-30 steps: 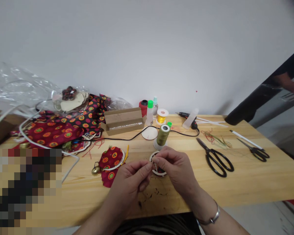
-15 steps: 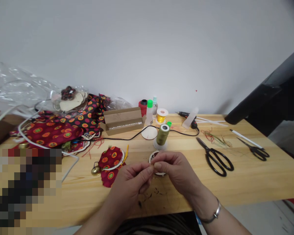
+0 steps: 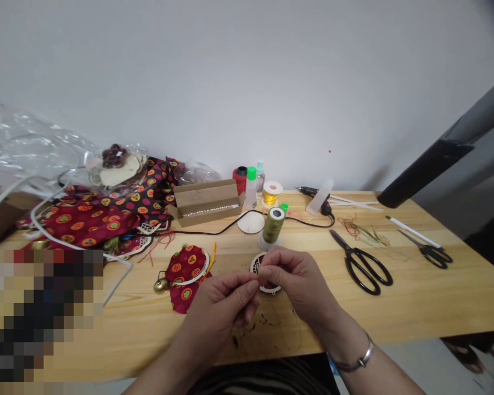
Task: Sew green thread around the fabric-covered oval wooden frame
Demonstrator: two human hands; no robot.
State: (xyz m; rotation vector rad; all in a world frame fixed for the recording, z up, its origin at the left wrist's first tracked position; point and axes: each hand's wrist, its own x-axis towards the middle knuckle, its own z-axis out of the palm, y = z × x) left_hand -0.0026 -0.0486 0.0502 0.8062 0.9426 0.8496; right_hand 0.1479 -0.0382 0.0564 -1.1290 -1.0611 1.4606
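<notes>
Both hands hover low over the front middle of the wooden table (image 3: 415, 296). My left hand (image 3: 226, 307) is closed in a pinch, thumb against forefinger, on something too small to name. My right hand (image 3: 294, 280) is pinched too, its fingertips just right of the left hand's, above a small round white openwork piece (image 3: 261, 272) lying on the table. A bracelet sits on my right wrist. An olive-green thread spool (image 3: 273, 226) stands just behind the hands. A round red patterned fabric piece with a white ring (image 3: 187, 266) and a small brass bell (image 3: 161, 285) lie to the left.
Large black scissors (image 3: 362, 264) and smaller scissors (image 3: 430, 253) lie at right. A cardboard box (image 3: 206, 202), bottles, a yellow spool (image 3: 272, 193), a glue gun with black cord (image 3: 319, 202) stand at the back. Patterned fabric (image 3: 94, 216) and clear plastic pile up at left.
My two pinched hands have drawn slightly apart, the right one rising a little. A person's dark-clothed figure at the far right has gone from view.
</notes>
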